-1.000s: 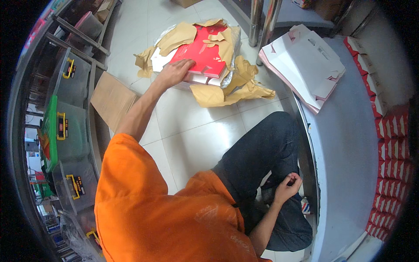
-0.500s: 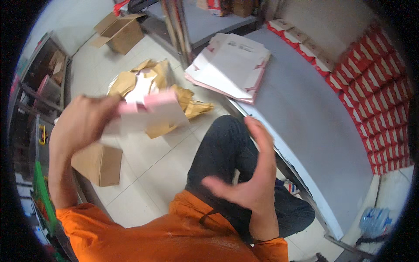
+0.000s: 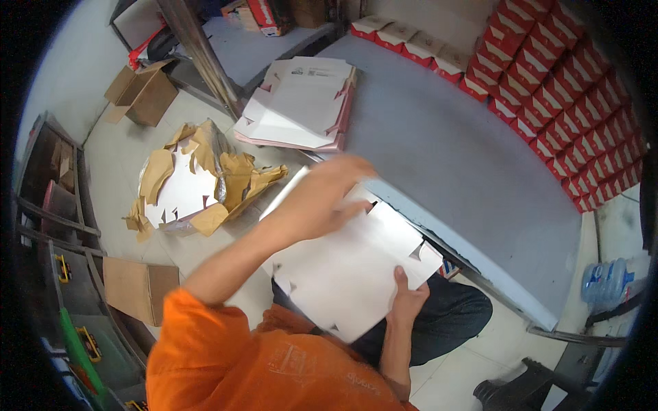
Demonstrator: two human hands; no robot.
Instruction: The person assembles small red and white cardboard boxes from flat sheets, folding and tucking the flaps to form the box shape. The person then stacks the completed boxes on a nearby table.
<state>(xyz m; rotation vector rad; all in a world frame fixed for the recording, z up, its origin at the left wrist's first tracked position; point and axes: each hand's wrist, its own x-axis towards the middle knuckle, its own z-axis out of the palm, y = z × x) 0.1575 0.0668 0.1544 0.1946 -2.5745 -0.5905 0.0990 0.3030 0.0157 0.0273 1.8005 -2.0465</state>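
Note:
Across my lap lies a white flat box blank [image 3: 343, 267], a cardboard sheet with slots and cut flaps along its edges. My right hand [image 3: 409, 299] grips its near right edge, the thumb pressed on the white face. At the far edge, my left hand [image 3: 329, 195] is bent over the sheet, its thumb on the white side and its fingers curled at the rim, slightly blurred. A stack of similar blanks [image 3: 301, 96], white with pink edges, sits on the grey tabletop [image 3: 439, 137] beyond my hands.
Torn brown paper wrapping [image 3: 240, 178] surrounds more white blanks [image 3: 181, 188] on the tiled floor. Open cardboard boxes [image 3: 147, 96] stand at the left. Red-and-white boxes [image 3: 548, 89] are piled along the table's far right side. A clear plastic bottle [image 3: 606, 281] is at the right.
My left hand has come right with the blank, which now lies spread over my lap. My right hand, open before, has closed on its edge. The view has shifted right.

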